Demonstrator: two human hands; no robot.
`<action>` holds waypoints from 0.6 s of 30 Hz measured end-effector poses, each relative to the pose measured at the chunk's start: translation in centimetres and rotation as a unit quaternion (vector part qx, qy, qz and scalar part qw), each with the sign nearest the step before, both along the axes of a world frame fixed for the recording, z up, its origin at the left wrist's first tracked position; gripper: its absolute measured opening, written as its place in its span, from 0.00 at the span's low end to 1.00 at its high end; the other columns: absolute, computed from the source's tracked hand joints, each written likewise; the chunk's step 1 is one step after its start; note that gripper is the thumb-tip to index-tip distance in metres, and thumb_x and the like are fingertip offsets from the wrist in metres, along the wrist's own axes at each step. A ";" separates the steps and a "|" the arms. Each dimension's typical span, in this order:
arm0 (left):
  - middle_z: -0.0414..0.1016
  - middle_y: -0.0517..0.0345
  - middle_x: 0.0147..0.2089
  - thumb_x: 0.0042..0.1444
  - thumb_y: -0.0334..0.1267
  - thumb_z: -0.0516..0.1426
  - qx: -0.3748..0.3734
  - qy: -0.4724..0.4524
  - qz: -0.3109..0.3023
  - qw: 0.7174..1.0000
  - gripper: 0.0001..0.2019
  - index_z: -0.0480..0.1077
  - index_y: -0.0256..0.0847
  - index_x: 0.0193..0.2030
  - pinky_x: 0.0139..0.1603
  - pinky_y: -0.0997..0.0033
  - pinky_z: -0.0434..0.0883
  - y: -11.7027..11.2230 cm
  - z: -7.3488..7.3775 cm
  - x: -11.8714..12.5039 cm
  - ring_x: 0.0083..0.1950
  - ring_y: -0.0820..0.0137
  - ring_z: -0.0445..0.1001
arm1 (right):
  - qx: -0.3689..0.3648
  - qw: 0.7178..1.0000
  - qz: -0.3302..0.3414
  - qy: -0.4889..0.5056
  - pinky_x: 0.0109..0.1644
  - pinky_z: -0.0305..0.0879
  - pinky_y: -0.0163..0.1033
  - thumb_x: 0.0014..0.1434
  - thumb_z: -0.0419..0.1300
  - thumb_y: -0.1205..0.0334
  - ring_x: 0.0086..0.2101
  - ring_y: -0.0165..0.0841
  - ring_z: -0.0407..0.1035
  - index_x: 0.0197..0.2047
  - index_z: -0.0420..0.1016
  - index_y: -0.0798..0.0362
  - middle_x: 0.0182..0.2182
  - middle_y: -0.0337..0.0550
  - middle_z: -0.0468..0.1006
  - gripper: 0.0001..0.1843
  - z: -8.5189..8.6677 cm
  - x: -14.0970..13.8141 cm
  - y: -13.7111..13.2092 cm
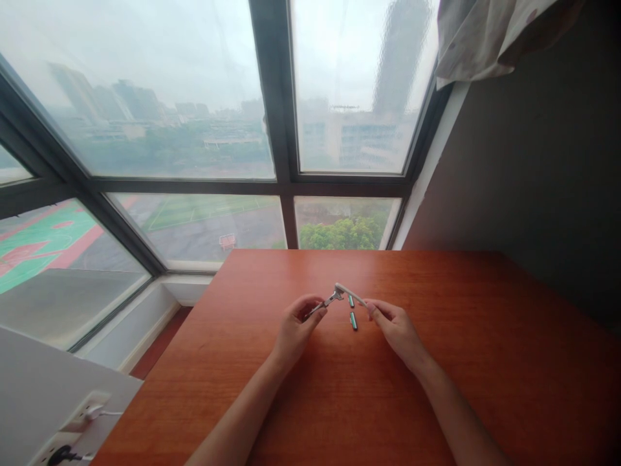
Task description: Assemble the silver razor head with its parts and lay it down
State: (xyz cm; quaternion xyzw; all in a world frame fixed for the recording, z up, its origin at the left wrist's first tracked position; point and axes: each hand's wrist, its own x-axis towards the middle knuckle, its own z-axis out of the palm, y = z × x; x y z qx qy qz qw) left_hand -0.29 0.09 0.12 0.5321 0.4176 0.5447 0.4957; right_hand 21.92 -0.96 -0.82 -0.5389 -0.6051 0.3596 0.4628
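My left hand is closed around a silver razor handle, its head end pointing up and to the right. In my right hand is a slim pale toothbrush, pinched near its lower end. The toothbrush's head meets the razor handle's top, and its bristles seem to touch the metal there. Below them on the table lie two small green-and-black razor cartridges; the nearer cartridge is in full view, while the farther cartridge sits partly behind the toothbrush.
A reddish-brown wooden table spreads under both forearms. Large framed windows stand beyond its far edge, and a dark wall rises at the right. Wall sockets with plugged-in cords are at the lower left. A pale cloth hangs at the upper right.
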 end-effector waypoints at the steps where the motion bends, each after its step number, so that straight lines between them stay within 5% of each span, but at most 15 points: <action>1: 0.76 0.56 0.34 0.48 0.41 0.64 0.002 0.001 -0.001 1.000 0.11 0.75 0.39 0.38 0.38 0.73 0.69 0.0 0.0 0.0 0.37 0.68 0.72 | 0.000 1.000 -0.003 0.002 0.32 0.61 0.34 0.59 0.54 0.44 0.29 0.33 0.65 0.41 0.80 0.57 0.25 0.40 0.72 0.25 0.0 0.0 0.0; 18: 0.75 0.58 0.33 0.49 0.40 0.64 0.014 -0.001 0.027 1.000 0.10 0.75 0.40 0.37 0.36 0.74 0.68 0.4 -0.4 -0.3 0.36 0.70 0.72 | -0.010 1.000 0.019 0.002 0.32 0.60 0.34 0.59 0.53 0.43 0.29 0.33 0.65 0.42 0.81 0.56 0.25 0.39 0.72 0.26 0.8 -0.3 -0.3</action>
